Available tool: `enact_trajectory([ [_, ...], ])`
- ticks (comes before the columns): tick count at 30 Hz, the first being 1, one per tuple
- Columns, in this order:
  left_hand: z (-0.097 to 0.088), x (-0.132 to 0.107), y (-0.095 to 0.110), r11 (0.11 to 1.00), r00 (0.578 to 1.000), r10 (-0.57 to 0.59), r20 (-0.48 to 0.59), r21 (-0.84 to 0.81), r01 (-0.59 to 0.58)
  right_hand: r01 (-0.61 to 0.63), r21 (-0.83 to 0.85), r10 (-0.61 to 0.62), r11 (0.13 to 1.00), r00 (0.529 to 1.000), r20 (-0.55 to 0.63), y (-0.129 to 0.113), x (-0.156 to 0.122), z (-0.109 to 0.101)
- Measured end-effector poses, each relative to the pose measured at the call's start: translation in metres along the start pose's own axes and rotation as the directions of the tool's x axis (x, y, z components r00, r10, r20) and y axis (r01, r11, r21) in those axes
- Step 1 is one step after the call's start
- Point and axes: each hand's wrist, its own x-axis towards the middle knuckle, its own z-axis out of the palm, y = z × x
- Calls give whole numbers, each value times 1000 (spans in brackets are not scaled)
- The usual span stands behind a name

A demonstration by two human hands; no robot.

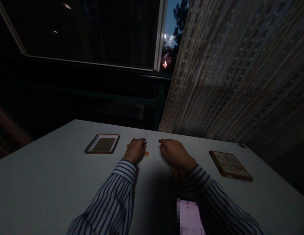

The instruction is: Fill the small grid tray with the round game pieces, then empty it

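My left hand (136, 150) rests knuckles-up on the white table (44, 169), fingers curled down onto the surface. A small orange round piece (146, 153) lies just beside its right edge, and another orange bit peeks out at its left. My right hand (175, 152) lies close by, its fingers bent and pointing left, tips touching the tabletop. What either hand covers is hidden in the dim light. Both arms wear blue-and-white striped sleeves.
An open brown box tray (103, 143) lies left of my hands. A flat box lid with a printed picture (230, 165) lies to the right. A pale pink item (189, 215) sits near my chest. A woven curtain (240, 71) hangs at right, a dark window (88, 32) behind.
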Motion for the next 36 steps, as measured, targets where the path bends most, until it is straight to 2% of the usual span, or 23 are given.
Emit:
enact_trajectory([
  [5,-9,3,3,998,994,34,-103,-56,-40,-4,0,4,1000,1000,-1,0,-1,1],
  [11,-19,6,8,991,992,26,-127,-126,-42,-11,4,11,1000,1000,14,0,-2,-5],
  [21,-35,6,18,980,982,95,-163,-156,-120,-61,54,59,997,998,35,2,-7,-21],
  [28,-40,6,24,974,967,139,-212,-147,-172,-4,63,6,998,1000,-28,12,-19,-28],
  [36,-42,6,31,959,956,174,-236,-181,-219,-23,69,25,997,999,-26,25,-37,-34],
])
